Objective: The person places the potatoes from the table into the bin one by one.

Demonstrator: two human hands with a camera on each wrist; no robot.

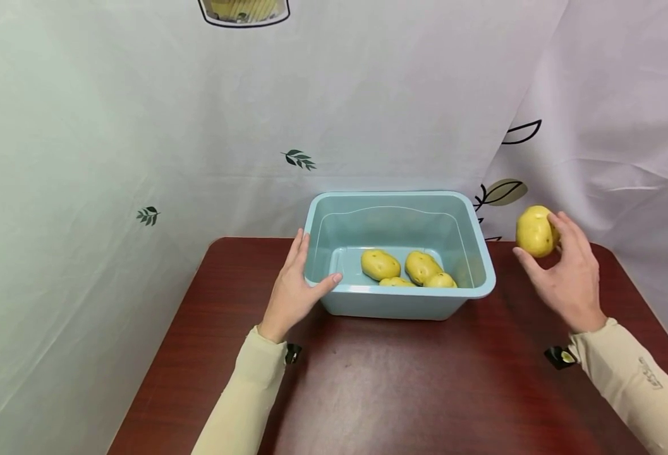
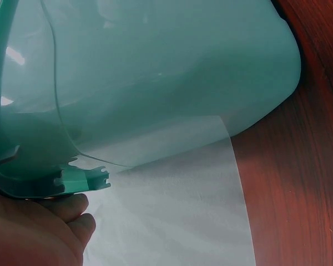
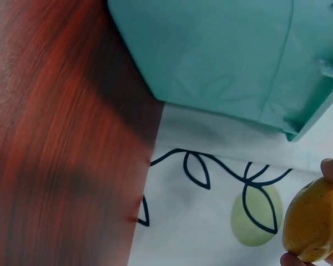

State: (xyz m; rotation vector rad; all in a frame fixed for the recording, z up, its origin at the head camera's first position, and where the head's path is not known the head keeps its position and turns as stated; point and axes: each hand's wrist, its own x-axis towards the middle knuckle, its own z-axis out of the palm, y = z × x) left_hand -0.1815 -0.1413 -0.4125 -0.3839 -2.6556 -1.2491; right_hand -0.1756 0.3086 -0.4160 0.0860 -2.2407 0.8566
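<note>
A light blue plastic bin point(image 1: 387, 306) stands at the back of the table with several yellow potatoes in it, one potato point(image 1: 380, 264) on the left. At its front left corner my left hand point(image 1: 295, 287) rests against the rim, fingers straight along the left side and thumb over the front edge. The left wrist view shows those fingers point(image 2: 72, 208) right under the rim. Beyond the bin's right side, my right hand point(image 1: 572, 275) holds a yellow potato point(image 1: 534, 231) in the air between thumb and fingers. The held potato point(image 3: 311, 221) is partly cut off in the right wrist view.
The dark red wooden table point(image 1: 402, 392) extends in front of the bin and to both sides. A pale curtain point(image 1: 390, 114) with leaf prints hangs close behind the table's back edge and the bin.
</note>
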